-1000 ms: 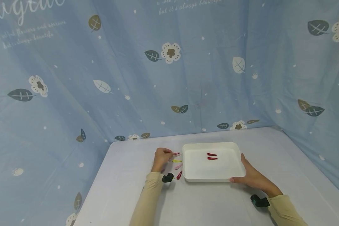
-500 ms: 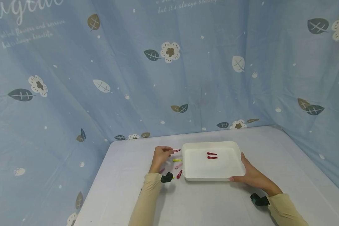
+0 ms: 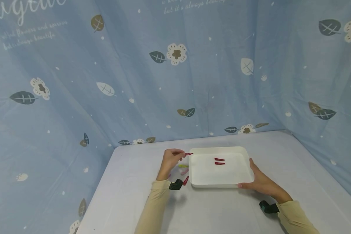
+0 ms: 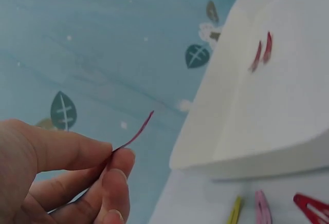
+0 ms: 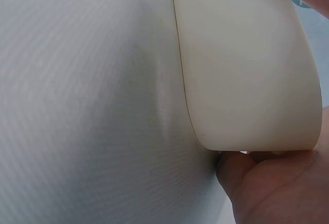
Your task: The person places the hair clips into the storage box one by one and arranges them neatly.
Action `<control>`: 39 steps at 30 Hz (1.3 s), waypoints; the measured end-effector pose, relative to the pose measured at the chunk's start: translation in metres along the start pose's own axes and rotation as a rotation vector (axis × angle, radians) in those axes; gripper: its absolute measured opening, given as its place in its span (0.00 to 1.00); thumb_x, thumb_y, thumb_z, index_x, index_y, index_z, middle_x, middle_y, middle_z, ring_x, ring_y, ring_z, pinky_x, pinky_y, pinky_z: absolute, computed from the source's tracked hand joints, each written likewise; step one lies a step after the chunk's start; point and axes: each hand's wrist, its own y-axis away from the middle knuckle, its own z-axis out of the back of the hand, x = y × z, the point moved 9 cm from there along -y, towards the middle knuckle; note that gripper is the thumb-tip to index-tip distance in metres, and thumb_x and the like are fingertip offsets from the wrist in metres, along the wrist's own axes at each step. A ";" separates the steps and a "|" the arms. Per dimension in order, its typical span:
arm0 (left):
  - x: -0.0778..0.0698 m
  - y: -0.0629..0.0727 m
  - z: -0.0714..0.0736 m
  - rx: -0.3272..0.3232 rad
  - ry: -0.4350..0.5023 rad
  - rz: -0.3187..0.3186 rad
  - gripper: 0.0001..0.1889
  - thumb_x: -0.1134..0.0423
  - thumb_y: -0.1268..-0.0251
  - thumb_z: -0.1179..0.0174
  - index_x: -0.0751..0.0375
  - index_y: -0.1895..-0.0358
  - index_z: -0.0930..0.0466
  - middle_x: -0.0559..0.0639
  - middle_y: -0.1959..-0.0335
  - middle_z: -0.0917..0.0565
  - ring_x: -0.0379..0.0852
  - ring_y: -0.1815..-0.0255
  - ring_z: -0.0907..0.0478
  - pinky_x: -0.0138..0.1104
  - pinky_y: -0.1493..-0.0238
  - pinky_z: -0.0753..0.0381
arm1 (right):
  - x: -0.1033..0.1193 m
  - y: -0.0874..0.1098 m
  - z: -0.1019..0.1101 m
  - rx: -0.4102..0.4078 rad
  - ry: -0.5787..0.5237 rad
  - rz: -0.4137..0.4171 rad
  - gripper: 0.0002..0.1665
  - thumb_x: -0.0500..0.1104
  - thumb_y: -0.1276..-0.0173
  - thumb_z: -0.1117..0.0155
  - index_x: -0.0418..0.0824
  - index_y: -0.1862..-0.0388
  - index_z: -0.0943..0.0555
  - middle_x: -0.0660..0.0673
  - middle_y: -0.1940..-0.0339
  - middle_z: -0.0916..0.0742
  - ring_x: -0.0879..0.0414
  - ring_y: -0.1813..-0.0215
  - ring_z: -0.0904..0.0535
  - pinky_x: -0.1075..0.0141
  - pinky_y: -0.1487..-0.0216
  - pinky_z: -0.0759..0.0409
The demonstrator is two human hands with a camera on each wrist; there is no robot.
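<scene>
My left hand (image 3: 170,162) pinches a dark red snap hair clip (image 4: 140,133) between thumb and fingers, its free end pointing right. In the head view the clip's tip reaches the left rim of a white tray (image 3: 222,178). Two red hair clips (image 3: 219,163) lie side by side inside the tray. With thumb at the front and fingers along the right side, my right hand (image 3: 261,182) holds the tray's near right corner. Left of the tray lie a yellow hair clip (image 3: 183,165), a pink hair clip (image 3: 184,171) and another red hair clip (image 3: 186,180).
A purple-pink clip end (image 3: 169,175) peeks out beside my left wrist, mostly hidden. The white-covered table (image 3: 210,211) carries everything, and a blue patterned curtain (image 3: 204,81) hangs behind and at both sides.
My left hand has lifted the red hair clip from beside the tray and brought it right, up to the tray's left rim. The right hand and tray have stayed put.
</scene>
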 end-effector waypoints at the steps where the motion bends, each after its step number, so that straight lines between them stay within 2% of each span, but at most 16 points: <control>1: -0.001 0.001 -0.001 0.005 0.006 0.004 0.09 0.62 0.30 0.35 0.64 0.55 0.11 0.57 0.60 0.08 0.65 0.54 0.14 0.41 0.58 0.17 | 0.000 0.000 0.000 -0.001 0.000 0.005 0.81 0.50 0.43 0.19 0.30 0.17 0.73 0.20 0.17 0.55 0.20 0.20 0.51 0.22 0.32 0.43; 5: -0.004 0.004 -0.008 0.020 0.029 0.012 0.10 0.62 0.29 0.35 0.64 0.55 0.11 0.58 0.59 0.08 0.68 0.51 0.15 0.46 0.53 0.15 | 0.002 0.000 0.000 -0.008 -0.003 0.030 0.80 0.49 0.43 0.19 0.30 0.17 0.72 0.20 0.17 0.53 0.23 0.21 0.48 0.23 0.33 0.39; 10: -0.010 0.005 -0.016 0.045 0.070 -0.006 0.10 0.63 0.29 0.35 0.66 0.55 0.11 0.60 0.60 0.08 0.66 0.54 0.15 0.52 0.50 0.15 | 0.000 0.000 0.001 -0.004 0.002 0.003 0.81 0.50 0.43 0.19 0.29 0.18 0.73 0.20 0.17 0.56 0.20 0.20 0.53 0.22 0.32 0.44; 17: -0.017 0.007 -0.029 0.081 0.103 -0.019 0.09 0.64 0.29 0.35 0.65 0.55 0.11 0.60 0.59 0.08 0.64 0.55 0.14 0.55 0.48 0.16 | 0.000 0.000 0.001 -0.007 0.012 -0.008 0.81 0.50 0.44 0.19 0.29 0.18 0.73 0.20 0.17 0.56 0.19 0.20 0.53 0.21 0.32 0.44; 22: -0.019 0.009 -0.037 0.097 0.117 -0.027 0.09 0.63 0.31 0.33 0.65 0.56 0.10 0.59 0.60 0.08 0.61 0.58 0.13 0.49 0.52 0.15 | -0.003 0.000 0.000 -0.004 0.016 -0.029 0.82 0.51 0.44 0.19 0.28 0.18 0.73 0.19 0.17 0.57 0.17 0.20 0.56 0.20 0.31 0.48; 26: -0.020 0.010 -0.042 0.103 0.102 -0.028 0.09 0.61 0.32 0.32 0.63 0.57 0.10 0.57 0.61 0.07 0.50 0.64 0.14 0.43 0.59 0.17 | -0.004 0.000 0.000 0.002 0.011 -0.043 0.83 0.52 0.44 0.18 0.28 0.18 0.74 0.20 0.17 0.59 0.17 0.19 0.59 0.20 0.30 0.51; 30: -0.021 0.011 -0.048 0.115 0.112 -0.025 0.09 0.61 0.32 0.33 0.62 0.56 0.10 0.56 0.61 0.07 0.40 0.68 0.18 0.41 0.61 0.18 | -0.003 0.001 0.000 0.004 0.008 -0.042 0.83 0.52 0.44 0.19 0.28 0.18 0.74 0.20 0.17 0.59 0.17 0.19 0.59 0.20 0.30 0.52; 39: -0.024 0.012 -0.061 0.138 0.135 -0.043 0.08 0.62 0.32 0.32 0.64 0.56 0.10 0.59 0.60 0.08 0.42 0.68 0.18 0.36 0.64 0.20 | -0.001 0.003 0.000 0.008 0.003 -0.053 0.83 0.52 0.44 0.19 0.28 0.18 0.74 0.20 0.17 0.59 0.17 0.19 0.60 0.20 0.30 0.53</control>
